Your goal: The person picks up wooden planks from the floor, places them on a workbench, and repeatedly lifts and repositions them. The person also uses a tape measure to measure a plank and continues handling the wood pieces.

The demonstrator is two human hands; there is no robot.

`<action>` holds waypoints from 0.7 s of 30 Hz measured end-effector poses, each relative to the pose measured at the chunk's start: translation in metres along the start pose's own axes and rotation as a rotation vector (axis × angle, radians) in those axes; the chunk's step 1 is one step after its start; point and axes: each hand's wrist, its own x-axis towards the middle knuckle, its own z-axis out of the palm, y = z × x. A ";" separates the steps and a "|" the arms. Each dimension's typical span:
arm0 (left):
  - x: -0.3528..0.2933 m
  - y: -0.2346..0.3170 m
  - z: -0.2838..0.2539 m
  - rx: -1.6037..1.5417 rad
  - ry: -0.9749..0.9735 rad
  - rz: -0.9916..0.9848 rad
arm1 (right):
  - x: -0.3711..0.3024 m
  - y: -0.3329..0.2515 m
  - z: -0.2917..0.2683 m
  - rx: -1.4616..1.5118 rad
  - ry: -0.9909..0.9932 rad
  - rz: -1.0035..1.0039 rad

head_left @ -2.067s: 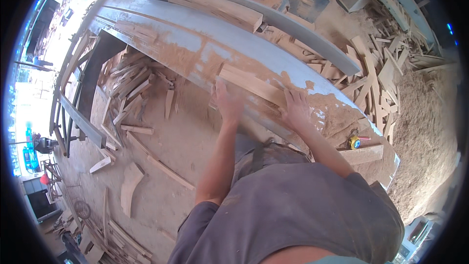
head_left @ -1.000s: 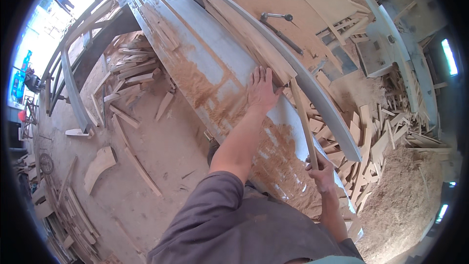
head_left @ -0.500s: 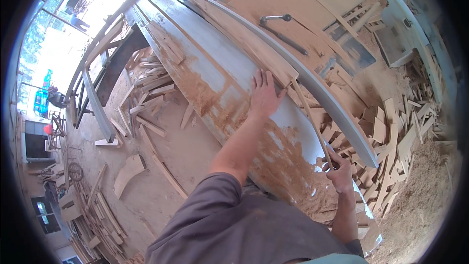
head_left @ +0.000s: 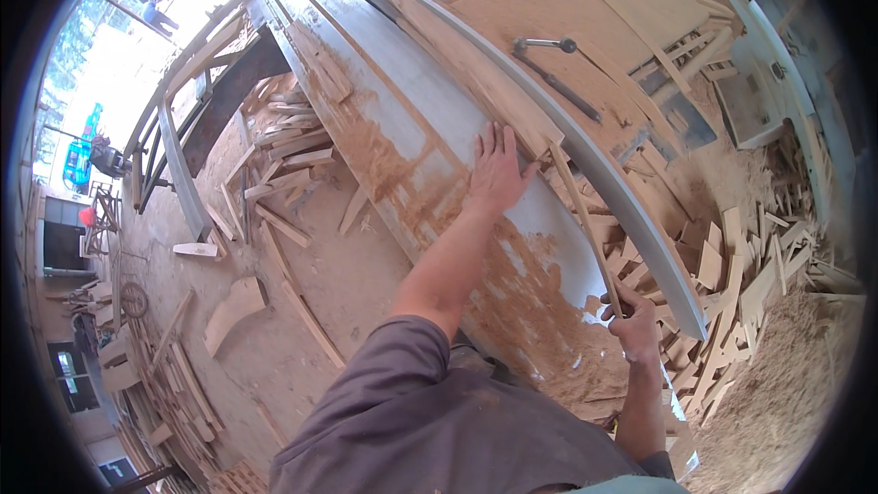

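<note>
My left hand rests on the grey metal table, its fingers stretched out along the near edge of a long wooden board. The thumb points toward the board's near end. My right hand is closer to me, pinching the lower end of a thin wooden strip. From there the strip runs up to the near corner of the board; whether the two are joined I cannot tell. A curved grey metal rail stands along the far side of the board.
Sawdust coats much of the table. Beyond the rail, a dark-handled lever lies over a dusty brown surface. Wood offcuts are heaped on the right. More scrap wood and a curved wooden piece lie on the left floor.
The surroundings have shifted slightly in the picture as my head moved. Both hands keep nearly the same places, and the right one still grips the strip.
</note>
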 end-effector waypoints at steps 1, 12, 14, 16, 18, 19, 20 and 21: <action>0.002 -0.003 -0.001 0.000 0.001 0.003 | 0.002 -0.001 0.003 0.003 0.002 0.004; 0.028 -0.035 -0.009 -0.018 0.052 0.004 | 0.028 -0.028 0.033 -0.033 -0.012 0.019; 0.034 -0.041 -0.011 -0.016 0.044 0.000 | 0.032 -0.035 0.040 -0.021 -0.012 0.021; 0.040 -0.048 -0.013 -0.019 0.038 0.000 | 0.037 -0.039 0.045 -0.019 -0.011 0.024; 0.045 -0.054 -0.015 0.000 0.021 -0.011 | 0.042 -0.041 0.050 -0.016 -0.021 0.007; 0.048 -0.056 -0.017 0.009 0.012 -0.016 | 0.044 -0.042 0.052 -0.014 -0.025 -0.001; 0.050 -0.059 -0.019 0.011 0.014 -0.014 | 0.047 -0.043 0.054 -0.023 -0.025 0.002; 0.053 -0.062 -0.021 0.013 0.016 -0.011 | 0.050 -0.045 0.056 -0.031 -0.024 0.006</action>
